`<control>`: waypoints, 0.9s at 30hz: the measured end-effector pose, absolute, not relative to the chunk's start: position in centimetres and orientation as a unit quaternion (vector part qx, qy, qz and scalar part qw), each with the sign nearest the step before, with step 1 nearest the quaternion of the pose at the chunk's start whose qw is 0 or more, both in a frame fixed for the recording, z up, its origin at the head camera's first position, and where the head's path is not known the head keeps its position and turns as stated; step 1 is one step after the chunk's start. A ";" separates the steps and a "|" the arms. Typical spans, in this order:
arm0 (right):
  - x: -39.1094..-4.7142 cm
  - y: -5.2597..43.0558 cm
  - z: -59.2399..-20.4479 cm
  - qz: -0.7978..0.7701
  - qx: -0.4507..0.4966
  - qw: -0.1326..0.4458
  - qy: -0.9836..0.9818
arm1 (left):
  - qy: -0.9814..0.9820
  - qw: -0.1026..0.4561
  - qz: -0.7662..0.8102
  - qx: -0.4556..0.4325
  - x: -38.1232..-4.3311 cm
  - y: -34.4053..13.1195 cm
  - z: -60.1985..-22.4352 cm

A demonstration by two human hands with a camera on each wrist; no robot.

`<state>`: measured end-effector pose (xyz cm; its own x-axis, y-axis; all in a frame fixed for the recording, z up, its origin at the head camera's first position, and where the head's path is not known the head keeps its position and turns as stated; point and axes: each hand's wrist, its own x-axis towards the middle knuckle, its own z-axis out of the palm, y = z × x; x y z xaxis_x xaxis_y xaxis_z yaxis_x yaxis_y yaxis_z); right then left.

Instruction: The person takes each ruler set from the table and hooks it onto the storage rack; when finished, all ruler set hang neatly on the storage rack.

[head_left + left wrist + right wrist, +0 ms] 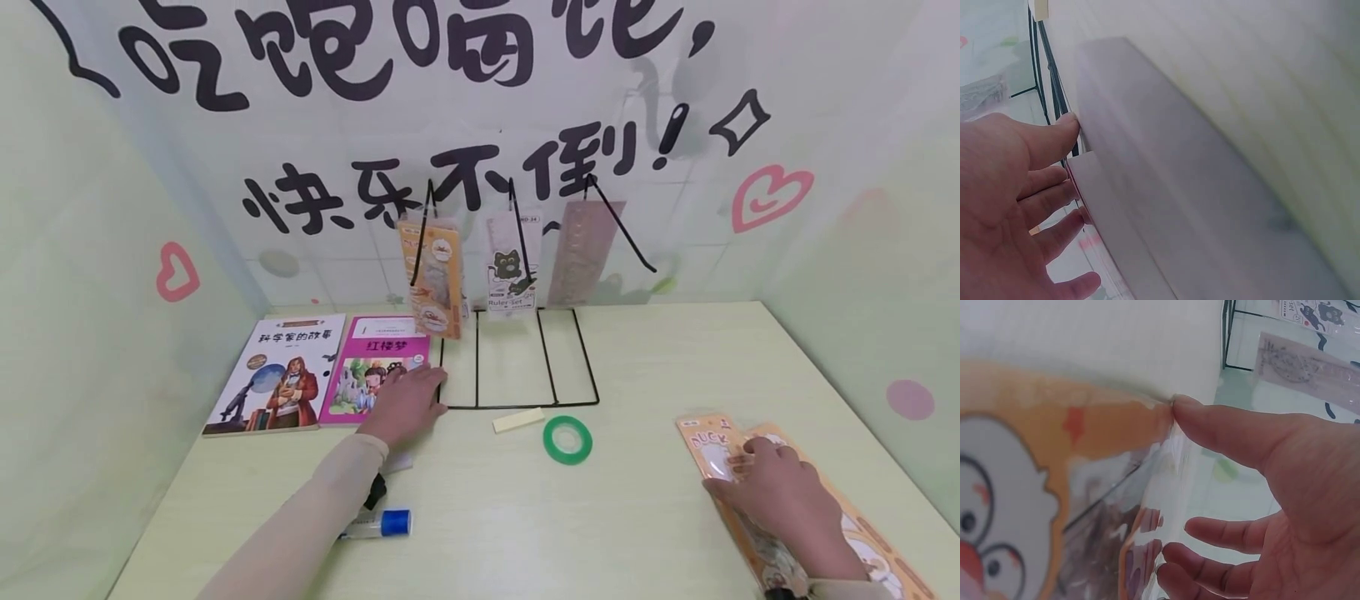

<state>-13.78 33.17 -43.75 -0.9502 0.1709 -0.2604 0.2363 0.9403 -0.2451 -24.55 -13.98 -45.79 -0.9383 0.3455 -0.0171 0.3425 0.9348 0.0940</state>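
Note:
My left hand point(405, 404) rests over the right edge of a pink book point(348, 392), beside the front left corner of a black wire rack point(517, 407). In the left wrist view its fingers spread loosely along the book's edge and the thumb lies near the black wire. At the right of the table, my right hand point(787, 492) holds an orange packet marked DUCK point(705, 437) by its sides. The right wrist view has the thumb at one edge of that packet point(1116, 428) and the fingertips by the other. A second orange packet point(873, 542) lies partly under this hand.
From the rack's hooks hang an orange packet point(431, 279), a white cat Ruler-set packet point(510, 267) and a pinkish one point(585, 254). A white-covered book point(277, 375), green tape roll point(567, 440), cream strip point(517, 420) and blue-capped glue stick point(393, 522) lie on the table.

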 end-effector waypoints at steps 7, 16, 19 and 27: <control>-13.6 33.3 -44.1 -0.131 0.117 0.098 0.980 | 0.984 0.016 0.051 0.171 -24.6 -14.0 -46.0; -13.9 34.5 -44.3 -0.165 0.084 0.106 0.977 | 0.984 0.017 0.049 0.170 -24.7 -14.0 -46.0; -14.2 34.5 -44.2 -0.191 0.065 0.106 0.974 | 0.984 0.018 0.054 0.167 -24.6 -14.0 -46.0; -14.7 31.1 -41.9 -0.357 -0.011 0.022 0.934 | 0.984 0.014 0.054 0.172 -24.6 -14.1 -46.0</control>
<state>-14.67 31.07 -41.87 -0.9988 -0.0360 -0.0333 -0.0046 0.7446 -0.6674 -24.56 -14.13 -46.04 -0.9406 0.3395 -0.0087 0.3365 0.9351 0.1110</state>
